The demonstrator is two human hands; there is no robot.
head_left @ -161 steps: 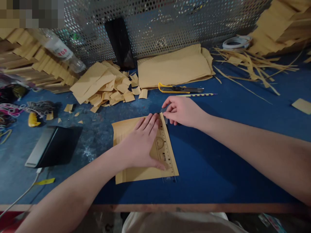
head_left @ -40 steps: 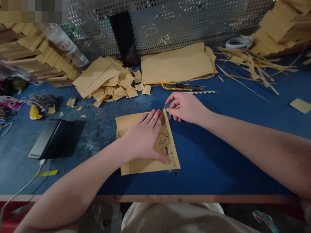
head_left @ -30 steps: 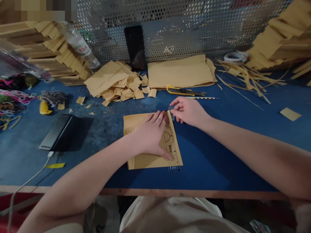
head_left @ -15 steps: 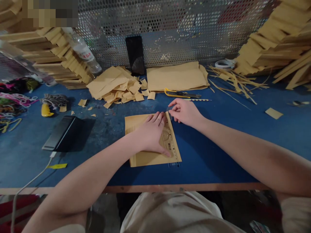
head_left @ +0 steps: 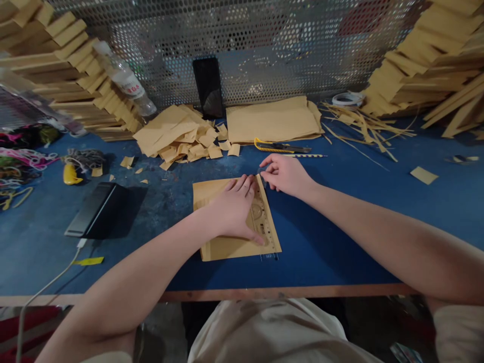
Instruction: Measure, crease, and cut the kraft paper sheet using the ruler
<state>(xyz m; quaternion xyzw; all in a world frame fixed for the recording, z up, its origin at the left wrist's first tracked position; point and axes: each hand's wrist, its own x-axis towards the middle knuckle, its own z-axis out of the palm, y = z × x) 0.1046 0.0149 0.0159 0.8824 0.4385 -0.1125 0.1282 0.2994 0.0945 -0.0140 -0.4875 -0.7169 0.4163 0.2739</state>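
A folded brown paper piece (head_left: 227, 248) lies flat on the blue table in front of me. On its right side rests a clear plastic ruler (head_left: 258, 212), its lower end sticking out past the paper's near edge. My left hand (head_left: 235, 209) is spread flat over the paper and the ruler, thumb stretched toward the ruler's lower part. Beside the far right corner of the paper is my right hand (head_left: 285, 174), with fingers curled and pinched together. A small translucent bit shows below its fingertips, too unclear to name.
Behind my right hand lie a yellow utility knife (head_left: 282, 146) and a dotted pencil (head_left: 312, 156). Paper scraps (head_left: 189, 143), a brown paper stack (head_left: 272, 121) and an upright phone (head_left: 208, 88) stand farther back. A black device (head_left: 98, 209) with a cable is at left; paper strips (head_left: 365, 126) lie at right.
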